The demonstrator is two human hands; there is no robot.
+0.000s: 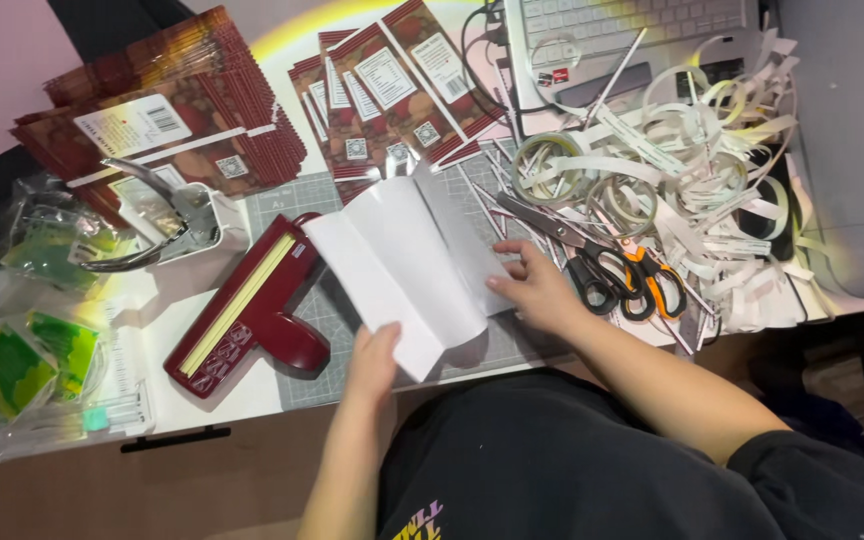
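White pouch (407,262) between left hand (372,362), right hand (534,290), both gripping.

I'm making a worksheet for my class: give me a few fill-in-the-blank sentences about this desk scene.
1. Both hands hold a folded ____ sheet.
2. The dark red heat sealer lies to the ____ of that sheet.
3. The scissors beside the right hand have orange and ____ handles.

Missing words: white; left; black
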